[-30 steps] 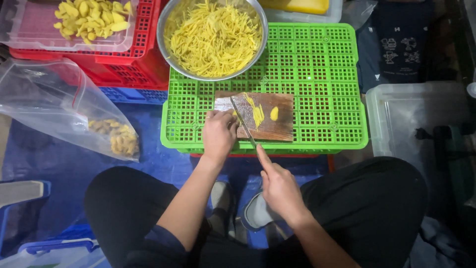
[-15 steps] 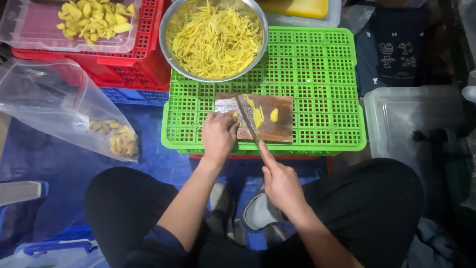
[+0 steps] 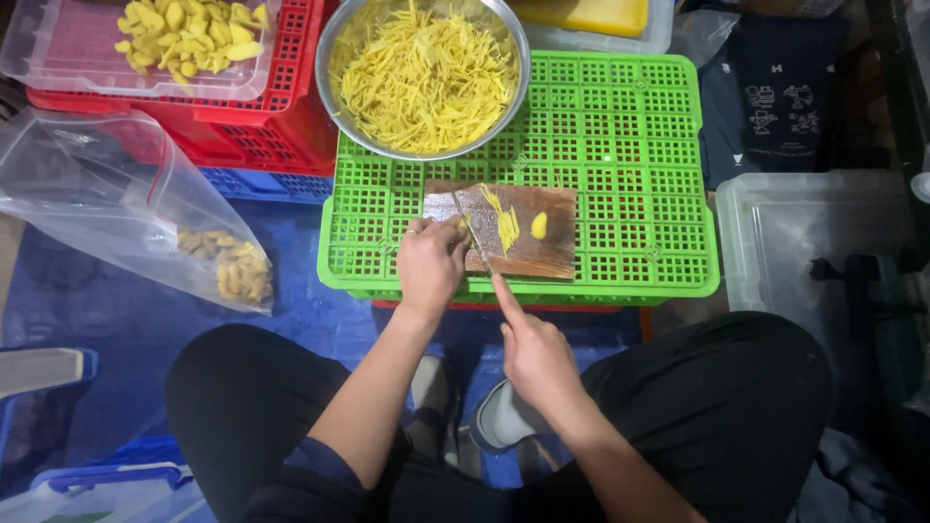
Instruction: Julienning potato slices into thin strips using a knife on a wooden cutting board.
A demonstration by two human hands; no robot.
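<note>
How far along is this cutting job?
Done: the steel bowl is heaped with yellow strips. In hand: the left hand steadies a piece on the wooden board while the right hand works the knife. Left: pieces in the clear tray and plastic bag.

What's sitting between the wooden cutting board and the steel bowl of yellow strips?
Head view: only bare grid of the green plastic crate separates the brown wooden cutting board from the round steel bowl of yellow strips.
</note>
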